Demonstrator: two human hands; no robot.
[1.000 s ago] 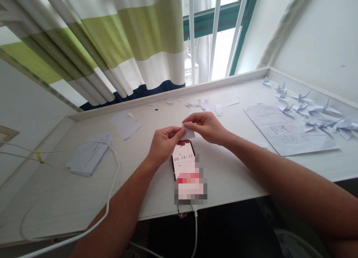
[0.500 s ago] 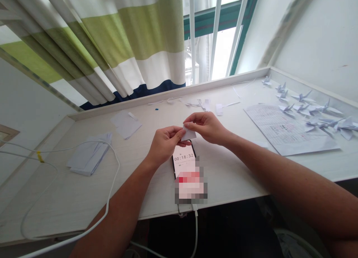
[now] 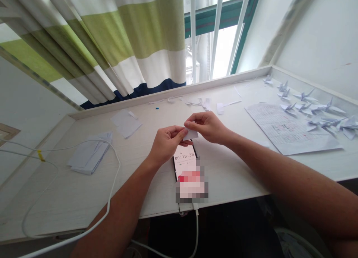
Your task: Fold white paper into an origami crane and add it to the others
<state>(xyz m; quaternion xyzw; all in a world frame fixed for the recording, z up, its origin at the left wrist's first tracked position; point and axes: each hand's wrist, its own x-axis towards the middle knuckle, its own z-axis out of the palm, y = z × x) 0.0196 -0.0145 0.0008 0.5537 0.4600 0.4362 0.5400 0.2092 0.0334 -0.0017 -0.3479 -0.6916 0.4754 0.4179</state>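
A small folded piece of white paper (image 3: 191,134) is pinched between both hands over the desk's middle. My left hand (image 3: 168,144) grips its left corner with thumb and fingers. On the upper edge, my right hand (image 3: 206,125) holds it between thumb and fingertips; part of the paper is hidden by the fingers. Just below the hands lies a phone (image 3: 185,164) with a lit timer screen, its top end partly covered by the left hand.
Several folded paper cranes (image 3: 317,107) stand at the right, beside a printed sheet (image 3: 279,127). A stack of white paper (image 3: 91,153) and loose sheets (image 3: 126,124) lie left. Paper scraps (image 3: 207,104) are at the back. A white cable (image 3: 119,164) loops across my left forearm.
Both hands keep their pinch on the folded paper, with hardly any movement. The phone's timer has advanced by one second, and the whole view has shifted slightly.
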